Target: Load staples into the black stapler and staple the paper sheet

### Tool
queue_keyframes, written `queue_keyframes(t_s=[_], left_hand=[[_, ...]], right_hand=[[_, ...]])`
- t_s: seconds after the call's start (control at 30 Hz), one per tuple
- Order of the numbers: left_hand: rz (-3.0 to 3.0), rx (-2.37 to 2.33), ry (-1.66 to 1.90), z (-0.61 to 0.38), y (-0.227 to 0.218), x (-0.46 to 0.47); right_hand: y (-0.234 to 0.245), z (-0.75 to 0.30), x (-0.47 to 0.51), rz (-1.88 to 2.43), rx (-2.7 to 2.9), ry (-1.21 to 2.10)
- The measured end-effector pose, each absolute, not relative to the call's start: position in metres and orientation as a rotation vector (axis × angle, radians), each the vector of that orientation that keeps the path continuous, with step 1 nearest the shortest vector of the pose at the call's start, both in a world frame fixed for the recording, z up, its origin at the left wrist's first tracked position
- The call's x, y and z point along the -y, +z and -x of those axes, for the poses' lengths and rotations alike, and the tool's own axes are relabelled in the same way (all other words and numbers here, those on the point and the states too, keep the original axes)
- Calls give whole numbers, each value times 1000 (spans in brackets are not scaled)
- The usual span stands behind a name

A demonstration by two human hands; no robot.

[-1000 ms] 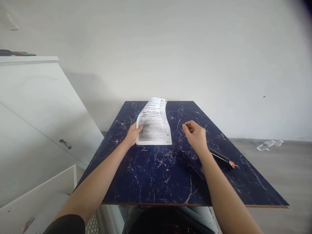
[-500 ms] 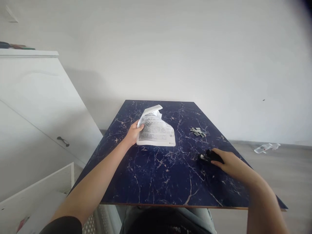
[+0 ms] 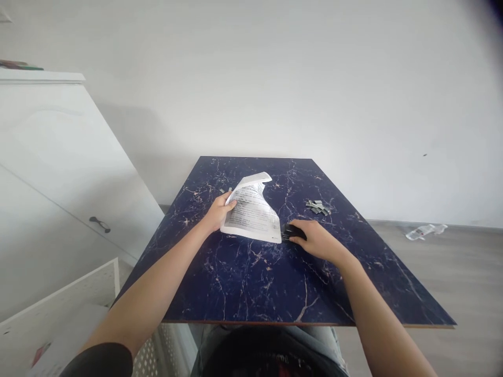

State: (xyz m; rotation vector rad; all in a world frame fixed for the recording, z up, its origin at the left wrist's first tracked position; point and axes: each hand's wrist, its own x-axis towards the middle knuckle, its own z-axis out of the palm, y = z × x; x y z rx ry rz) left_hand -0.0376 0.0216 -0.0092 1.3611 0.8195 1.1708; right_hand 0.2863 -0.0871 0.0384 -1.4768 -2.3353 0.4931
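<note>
My left hand (image 3: 220, 212) grips printed paper (image 3: 253, 214) by its left edge, thumb on top. The paper is held up over the table and its far part curls over. My right hand (image 3: 312, 238) is closed around a black stapler (image 3: 294, 231). The stapler's front end is at the paper's lower right corner; whether the paper lies between its jaws I cannot tell. Beyond the right hand lies a small pile of staple strips (image 3: 317, 207) on the table.
The dark blue marble-patterned table (image 3: 243, 288) stands against a white wall. To the left is a white cabinet (image 3: 51, 157) with a dark handle (image 3: 99, 224). A clear plastic wrapper (image 3: 425, 231) lies on the floor at right.
My right hand has carried the stapler leftward across the table to the paper's right corner. My left hand still holds the paper, which has shifted slightly.
</note>
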Motion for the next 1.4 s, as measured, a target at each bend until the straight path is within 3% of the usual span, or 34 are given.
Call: queue_keyframes(t_s=[0.53,1.4], left_hand=[[-1345,-875,1067,40,9,-15],[-1338,-911,1079,22,-10,-11]], right_hand=[[19,-297,87,1380,2309,459],[18,-298,84,1370,2085,444]])
